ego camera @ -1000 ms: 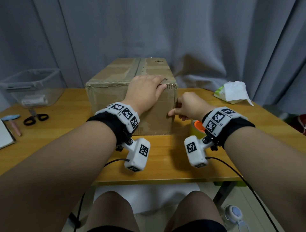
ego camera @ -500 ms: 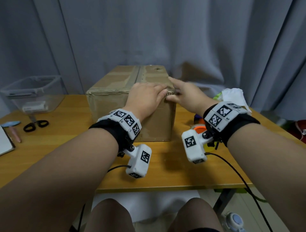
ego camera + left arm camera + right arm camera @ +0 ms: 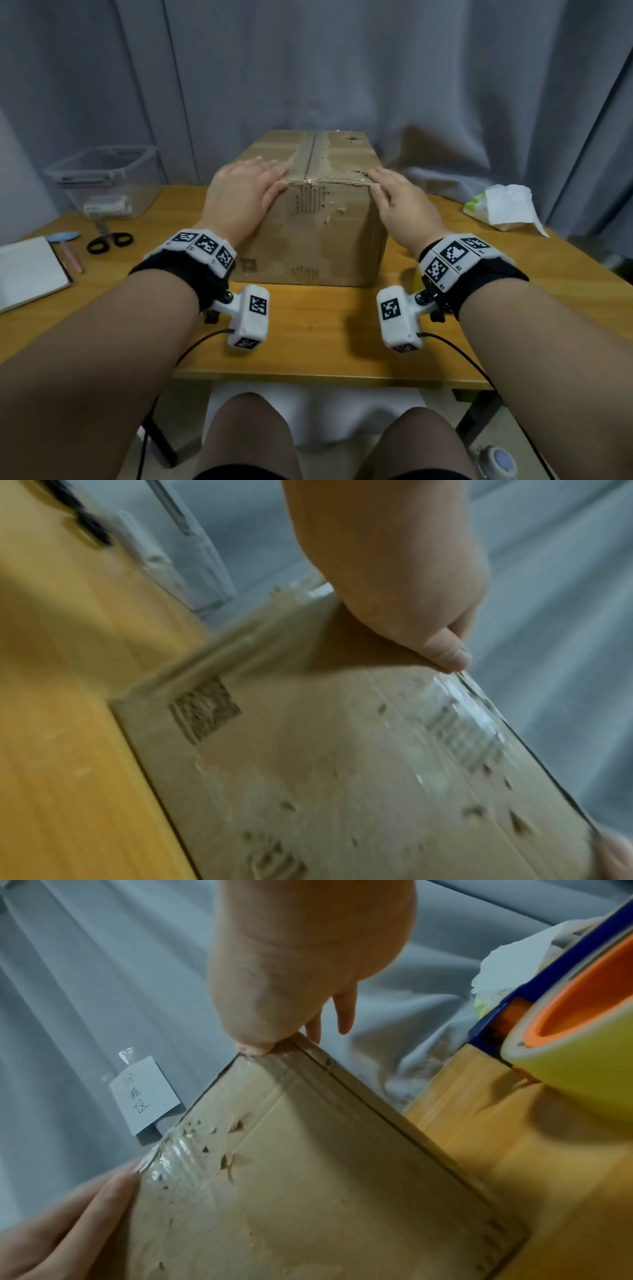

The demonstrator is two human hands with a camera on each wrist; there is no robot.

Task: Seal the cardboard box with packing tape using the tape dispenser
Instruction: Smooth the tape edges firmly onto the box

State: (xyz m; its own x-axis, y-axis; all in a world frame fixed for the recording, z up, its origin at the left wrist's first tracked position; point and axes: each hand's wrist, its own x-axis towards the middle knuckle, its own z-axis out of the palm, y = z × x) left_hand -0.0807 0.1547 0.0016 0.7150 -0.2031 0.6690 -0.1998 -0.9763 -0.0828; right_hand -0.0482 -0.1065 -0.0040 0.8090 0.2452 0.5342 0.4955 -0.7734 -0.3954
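The cardboard box (image 3: 315, 240) stands mid-table, with clear tape (image 3: 329, 180) running down its top seam and across its front top edge. My left hand (image 3: 246, 185) lies flat on the front left corner, fingers on top and thumb (image 3: 441, 647) on the front face. My right hand (image 3: 397, 198) presses the front right corner in the same way, fingers straight. The tape dispenser (image 3: 565, 1031), a blue frame with an orange core and a yellow roll, sits on the table right of the box (image 3: 325, 1177). In the head view my right wrist hides nearly all of it.
A clear plastic container (image 3: 102, 181), black scissors (image 3: 109, 240), a notebook (image 3: 27, 270) and a pink pen lie at the left. A tissue pack (image 3: 503, 205) sits at the far right. Grey curtains hang close behind the box, with a paper note (image 3: 143, 1093) taped on.
My right hand rose from the box's lower right side onto the front right corner. My left hand slid from that corner leftward along the taped front edge.
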